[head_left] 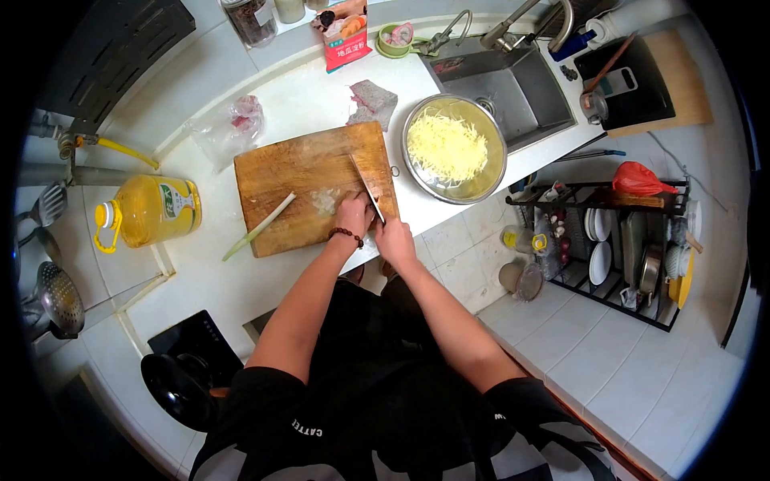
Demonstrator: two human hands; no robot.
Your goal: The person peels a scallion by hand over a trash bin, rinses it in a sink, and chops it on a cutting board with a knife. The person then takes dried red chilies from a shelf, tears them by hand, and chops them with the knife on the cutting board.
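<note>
A kitchen knife (366, 184) is gripped by its handle in my right hand (395, 243), its blade slanting away over the right part of the wooden cutting board (309, 159). Close beside the blade, my left hand (353, 216) rests on the board with its fingers curled; what lies under them is hidden. Small pale chopped pieces (325, 200) lie just left of that hand. Farther left, a long scallion stalk (261, 227) extends over the board's near-left edge. Right of the board stands a steel bowl (411, 171) holding pale yellow shreds (446, 147).
A sink (525, 96) is beyond the bowl. Behind the board are a plastic bag (220, 136), a grey cloth-like piece (373, 103) and a red packet (346, 40). An oil jug (156, 210) stands left, a black pan (178, 389) near-left, a dish rack (597, 240) right.
</note>
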